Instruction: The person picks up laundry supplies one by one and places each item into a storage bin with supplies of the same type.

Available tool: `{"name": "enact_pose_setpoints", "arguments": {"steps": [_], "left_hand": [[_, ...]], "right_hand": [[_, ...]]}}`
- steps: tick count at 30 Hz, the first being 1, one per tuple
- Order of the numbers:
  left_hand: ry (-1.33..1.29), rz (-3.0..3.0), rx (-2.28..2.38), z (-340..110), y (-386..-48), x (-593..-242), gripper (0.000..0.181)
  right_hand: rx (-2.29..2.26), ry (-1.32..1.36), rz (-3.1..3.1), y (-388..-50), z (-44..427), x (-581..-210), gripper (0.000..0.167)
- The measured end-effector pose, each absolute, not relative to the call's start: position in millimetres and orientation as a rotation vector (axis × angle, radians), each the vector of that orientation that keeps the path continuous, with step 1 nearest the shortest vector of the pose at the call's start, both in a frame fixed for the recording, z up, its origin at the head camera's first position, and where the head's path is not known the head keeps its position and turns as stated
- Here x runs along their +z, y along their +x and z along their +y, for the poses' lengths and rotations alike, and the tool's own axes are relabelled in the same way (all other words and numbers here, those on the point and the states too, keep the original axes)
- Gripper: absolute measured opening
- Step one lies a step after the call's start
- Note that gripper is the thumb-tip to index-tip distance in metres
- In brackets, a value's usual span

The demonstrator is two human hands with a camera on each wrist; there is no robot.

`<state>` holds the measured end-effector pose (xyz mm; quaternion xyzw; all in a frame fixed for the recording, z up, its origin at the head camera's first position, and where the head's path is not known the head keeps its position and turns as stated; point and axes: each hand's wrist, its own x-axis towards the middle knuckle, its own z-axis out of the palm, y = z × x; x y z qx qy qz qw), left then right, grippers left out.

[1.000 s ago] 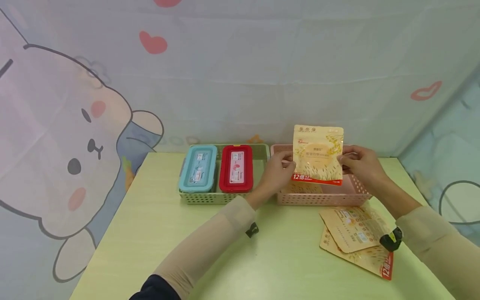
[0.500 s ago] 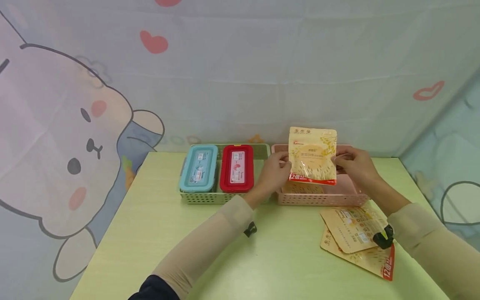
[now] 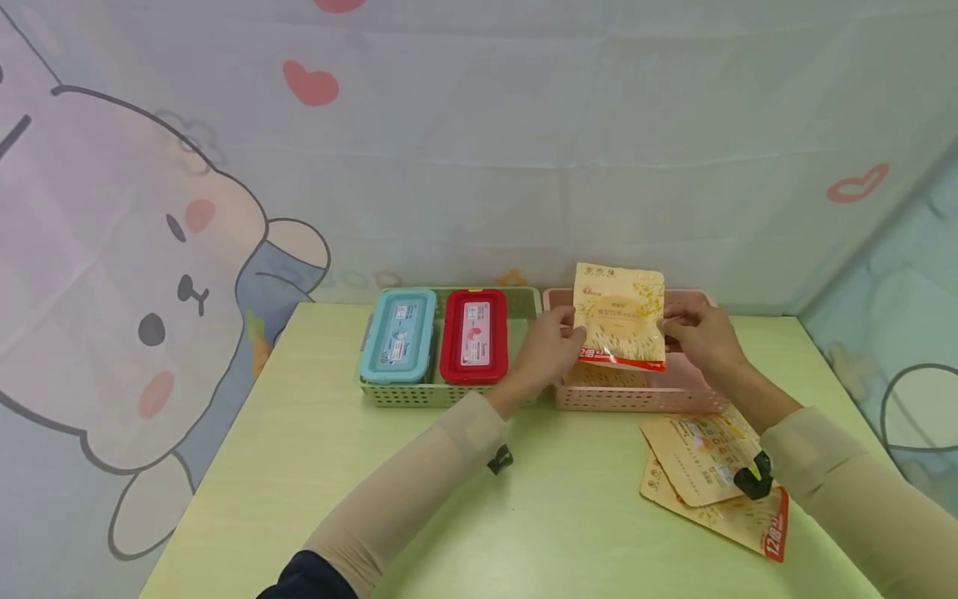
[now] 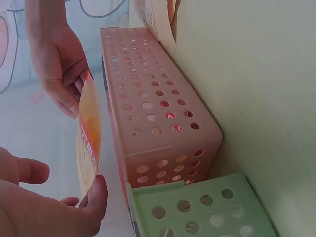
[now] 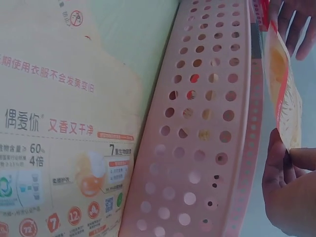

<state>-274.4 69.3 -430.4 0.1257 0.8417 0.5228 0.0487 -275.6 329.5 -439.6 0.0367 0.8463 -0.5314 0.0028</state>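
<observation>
A flat cream-yellow pouch with a red bottom strip is held upright above the pink basket. My left hand pinches its left edge, thumb in front. On the opposite edge, my right hand pinches it the same way. The left wrist view shows the pouch nearly edge-on, clear of the basket wall. Inside the pink basket lies another yellow pouch, partly hidden. Two similar pouches overlap on the table under my right forearm; the upper pouch covers much of the lower pouch.
Left of the pink basket stands a green basket. It holds a blue-lidded box and a red-lidded box. Both baskets stand along the back of the pale green table, before a printed cloth backdrop.
Both hands have shifted the pouch slightly left, and its top edge has dipped a little. My right forearm has moved left, nearer the pouches on the table.
</observation>
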Motion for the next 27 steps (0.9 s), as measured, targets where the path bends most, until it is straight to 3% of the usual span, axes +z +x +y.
{"name": "enact_pose_setpoints", "arguments": {"steps": [27], "left_hand": [[0.545, 2.695, 1.134, 69, -267, -434, 0.062]], "right_hand": [[-1.530, -0.047, 2.620, -274, 321, -457, 0.038]]}}
